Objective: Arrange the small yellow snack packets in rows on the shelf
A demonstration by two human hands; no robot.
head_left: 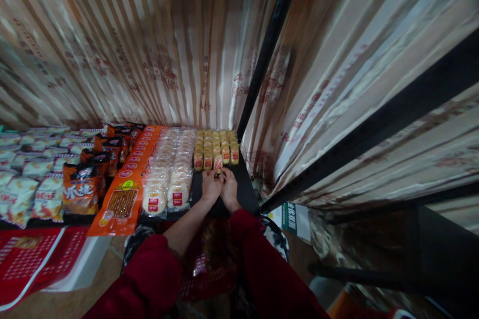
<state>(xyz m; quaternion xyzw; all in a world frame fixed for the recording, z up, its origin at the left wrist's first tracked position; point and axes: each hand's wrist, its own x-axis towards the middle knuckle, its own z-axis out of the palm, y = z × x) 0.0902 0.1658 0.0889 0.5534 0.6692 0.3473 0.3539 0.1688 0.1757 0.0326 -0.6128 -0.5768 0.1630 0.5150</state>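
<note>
My left hand [211, 187] and my right hand [229, 188] meet at the front of the small yellow wrapped snacks [208, 153]. The fingers of both hands are closed on a small yellow wrapped snack [218, 172], mostly hidden by my fingertips. Just beyond them, the yellow snacks stand in several rows, with red labels on their front faces. Left of my hands lie two columns of round, pale cakes [178, 184] in clear wrappers with red labels. All of these rest on a black shelf [245, 187].
Farther left are long orange snack packs [123, 199], orange-and-black bags [80, 187] and white bags [48, 194]. Red baskets [37, 254] stand below the shelf, one between my arms. Black metal posts [267, 50] and plastic-covered walls [179, 50] bound the shelf behind and at right.
</note>
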